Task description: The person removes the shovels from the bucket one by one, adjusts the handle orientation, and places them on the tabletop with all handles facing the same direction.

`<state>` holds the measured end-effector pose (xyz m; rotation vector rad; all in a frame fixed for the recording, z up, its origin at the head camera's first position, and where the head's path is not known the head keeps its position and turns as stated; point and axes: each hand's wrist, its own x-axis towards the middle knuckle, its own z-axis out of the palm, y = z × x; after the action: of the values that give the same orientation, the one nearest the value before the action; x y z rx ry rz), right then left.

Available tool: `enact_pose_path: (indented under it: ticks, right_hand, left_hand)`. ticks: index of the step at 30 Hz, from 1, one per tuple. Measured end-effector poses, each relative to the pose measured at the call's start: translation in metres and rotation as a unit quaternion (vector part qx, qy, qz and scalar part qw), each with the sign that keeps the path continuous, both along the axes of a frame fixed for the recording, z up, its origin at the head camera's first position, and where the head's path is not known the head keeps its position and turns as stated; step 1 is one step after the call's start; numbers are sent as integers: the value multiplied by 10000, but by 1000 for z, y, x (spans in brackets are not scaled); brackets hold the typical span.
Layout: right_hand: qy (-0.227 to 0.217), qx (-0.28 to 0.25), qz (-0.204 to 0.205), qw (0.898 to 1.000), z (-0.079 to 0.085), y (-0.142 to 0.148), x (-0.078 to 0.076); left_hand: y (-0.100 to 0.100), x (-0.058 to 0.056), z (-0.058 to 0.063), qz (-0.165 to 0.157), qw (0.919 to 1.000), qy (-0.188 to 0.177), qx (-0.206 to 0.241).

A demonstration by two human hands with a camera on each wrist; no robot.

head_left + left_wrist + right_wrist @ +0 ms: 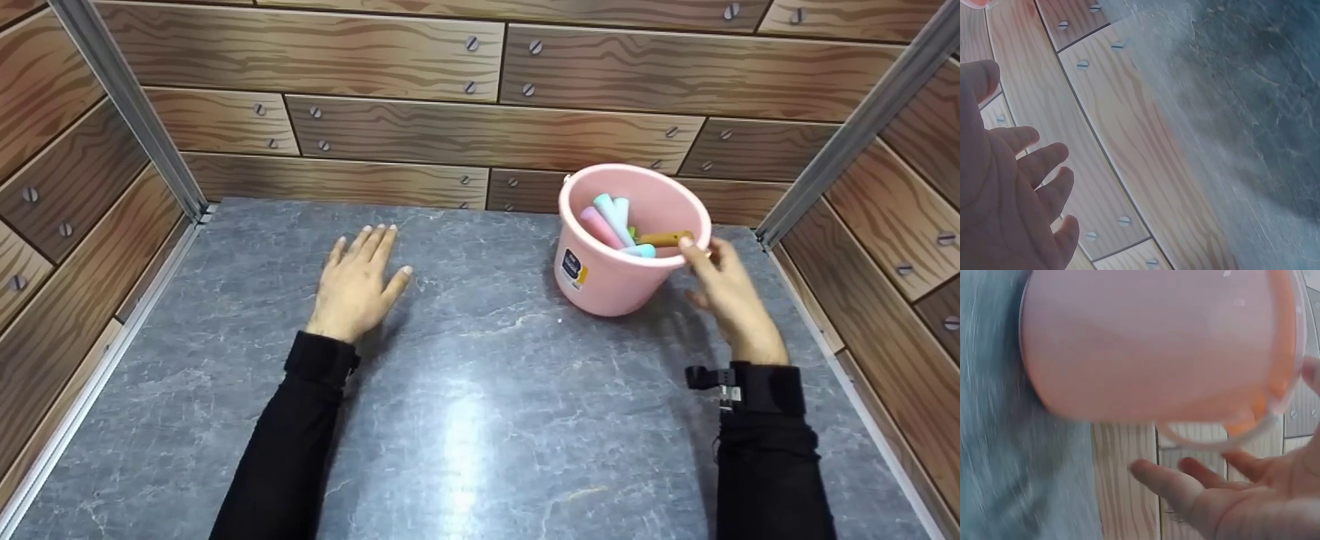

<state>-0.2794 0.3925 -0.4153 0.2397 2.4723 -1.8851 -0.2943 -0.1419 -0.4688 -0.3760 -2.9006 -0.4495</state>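
A pink plastic bucket with a label on its side stands near the back right of the grey surface. My right hand is at its right rim, thumb over the edge and forefinger outside. In the right wrist view the other fingers spread beside the bucket's pale carrying handle. Inside lie several pastel tube-like pieces, among them a pink one and a light blue one, plus a brown piece. My left hand has its fingers extended over the surface, holding nothing.
The grey marbled tabletop is enclosed by wood-patterned panels at the back and sides. Metal posts stand at the back corners, and a metal strip runs along the left edge.
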Motion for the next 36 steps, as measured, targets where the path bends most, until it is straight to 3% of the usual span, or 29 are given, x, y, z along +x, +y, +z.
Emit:
enact_pose_path:
  ticks: [4, 11, 19, 23, 28, 36]
  right_hand:
    - [-275, -451, 225, 9983, -1, -6, -2]
    - [-252, -1084, 303, 9933, -4, -9, -2]
    - [-137, -1521, 293, 9878, -3, -16, 1]
    - [-136, -1559, 286, 9873, -5, -16, 2]
    - [-184, -1600, 258, 9866, -5, -16, 2]
    - [-172, -1658, 286, 9856, -5, -16, 1]
  left_hand:
    - [2, 1, 3, -57, 10000, -20, 37]
    - [13, 6, 19, -238, 9994, 103, 215]
    - [40, 16, 38, -690, 9960, 404, 406]
    - [56, 18, 45, -916, 9940, 353, 472]
    - [77, 16, 57, -1226, 9907, 332, 484]
    - [116, 5, 81, -1573, 9867, 400, 73]
